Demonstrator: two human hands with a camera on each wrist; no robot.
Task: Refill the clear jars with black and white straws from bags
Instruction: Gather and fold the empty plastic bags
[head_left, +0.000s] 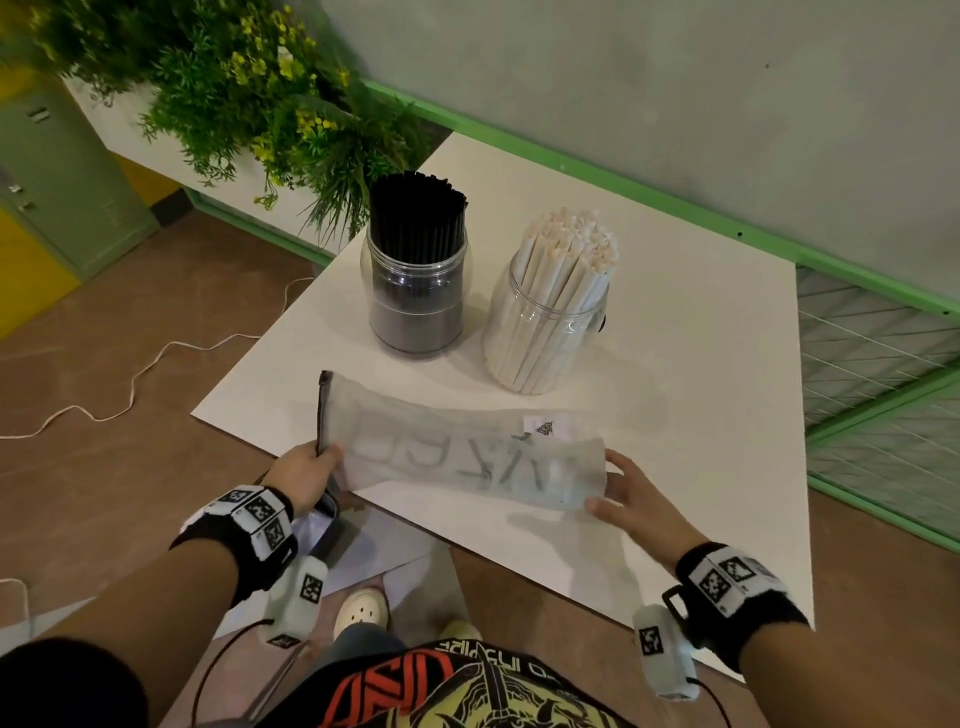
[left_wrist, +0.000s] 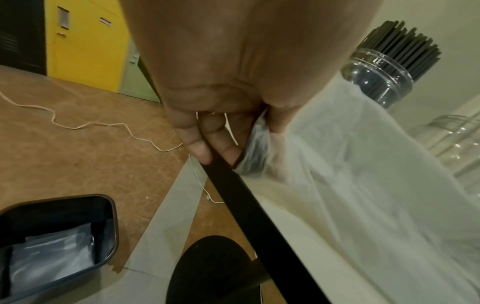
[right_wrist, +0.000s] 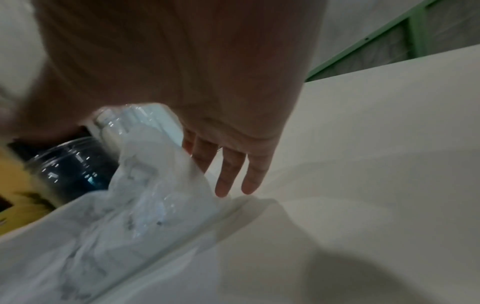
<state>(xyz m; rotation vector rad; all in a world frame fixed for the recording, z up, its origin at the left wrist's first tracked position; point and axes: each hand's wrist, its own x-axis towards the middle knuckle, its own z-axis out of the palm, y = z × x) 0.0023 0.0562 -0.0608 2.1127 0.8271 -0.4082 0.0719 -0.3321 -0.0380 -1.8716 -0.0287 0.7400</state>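
Observation:
Two clear jars stand on the white table (head_left: 701, 415): one packed with black straws (head_left: 415, 270), one with white straws (head_left: 550, 312). In front of them an empty translucent bag (head_left: 467, 457) with grey lettering is held just above the table. My left hand (head_left: 311, 467) pinches its black-edged open end; in the left wrist view the fingers (left_wrist: 197, 144) curl round the black strip (left_wrist: 233, 195). My right hand (head_left: 623, 488) is at the bag's other end, fingers (right_wrist: 231, 170) straight and spread, touching the crumpled plastic (right_wrist: 145, 205).
A dark bin (left_wrist: 52, 236) holding plastic sits on the floor below the table's near-left edge. A leafy plant (head_left: 249, 104) hangs over the back left corner. A green rail and mesh (head_left: 857, 338) run along the right. A cord (head_left: 130, 384) lies on the floor.

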